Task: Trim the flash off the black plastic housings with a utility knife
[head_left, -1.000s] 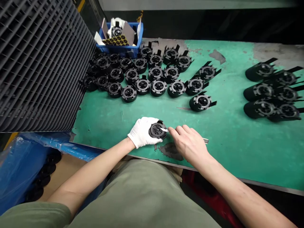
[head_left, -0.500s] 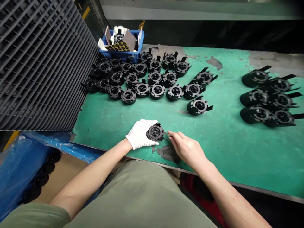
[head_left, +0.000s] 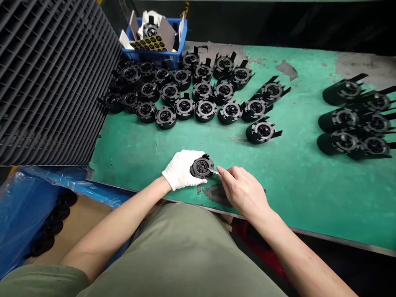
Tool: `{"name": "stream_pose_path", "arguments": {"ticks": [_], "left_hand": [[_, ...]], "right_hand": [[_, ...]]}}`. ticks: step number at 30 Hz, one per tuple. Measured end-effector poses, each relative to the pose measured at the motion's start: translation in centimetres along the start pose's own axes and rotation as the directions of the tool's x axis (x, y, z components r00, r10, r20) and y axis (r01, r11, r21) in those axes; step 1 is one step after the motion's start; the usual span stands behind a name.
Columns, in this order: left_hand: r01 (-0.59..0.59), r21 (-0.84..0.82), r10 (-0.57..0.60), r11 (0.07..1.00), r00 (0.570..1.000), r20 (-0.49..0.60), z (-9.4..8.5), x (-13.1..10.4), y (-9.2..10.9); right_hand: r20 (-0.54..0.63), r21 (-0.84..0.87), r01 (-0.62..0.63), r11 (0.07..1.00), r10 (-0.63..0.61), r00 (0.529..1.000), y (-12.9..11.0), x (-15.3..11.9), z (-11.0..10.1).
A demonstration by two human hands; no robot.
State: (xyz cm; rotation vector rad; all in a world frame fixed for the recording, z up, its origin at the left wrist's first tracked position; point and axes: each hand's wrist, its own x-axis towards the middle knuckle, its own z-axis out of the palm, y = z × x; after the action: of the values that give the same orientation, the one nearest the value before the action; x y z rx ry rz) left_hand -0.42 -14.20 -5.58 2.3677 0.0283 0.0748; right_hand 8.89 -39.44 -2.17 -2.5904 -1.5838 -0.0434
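Observation:
My left hand, in a white glove, is closed round the side of a round black plastic part with its ringed face turned up. Bare and closed, my right hand pinches a thin pointed metal blade, which looks like a small knife; its handle is hidden in the fingers. The blade's tip lies over the face of the part, right of its centre. Both hands are above the front of the green table. Nearest beyond them on the table stands a similar black part with upright tabs.
Rows of similar black parts stand behind, with another group of black cylinders at right. At back left is a blue bin holding cards. A stack of dark ribbed trays rises at left, above a plastic-lined box.
The blade's tip has moved from the right rim of the part inward over its face. My view has tilted down slightly. Both hands keep their hold.

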Motion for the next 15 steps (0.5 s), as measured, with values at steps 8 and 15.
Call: {"name": "stream_pose_path", "arguments": {"ticks": [8,15], "left_hand": [[-0.013,-0.029,0.013,0.999,1.0,0.026,-0.4,0.3,0.4],[-0.015,0.013,0.015,1.0,1.0,0.0,-0.2,0.0,0.1]], "right_hand": [[0.023,-0.038,0.079,0.996,-0.078,0.997,0.6,0.9,-0.8],[0.065,-0.1,0.108,0.989,-0.102,0.993,0.9,1.3,-1.2]]}}
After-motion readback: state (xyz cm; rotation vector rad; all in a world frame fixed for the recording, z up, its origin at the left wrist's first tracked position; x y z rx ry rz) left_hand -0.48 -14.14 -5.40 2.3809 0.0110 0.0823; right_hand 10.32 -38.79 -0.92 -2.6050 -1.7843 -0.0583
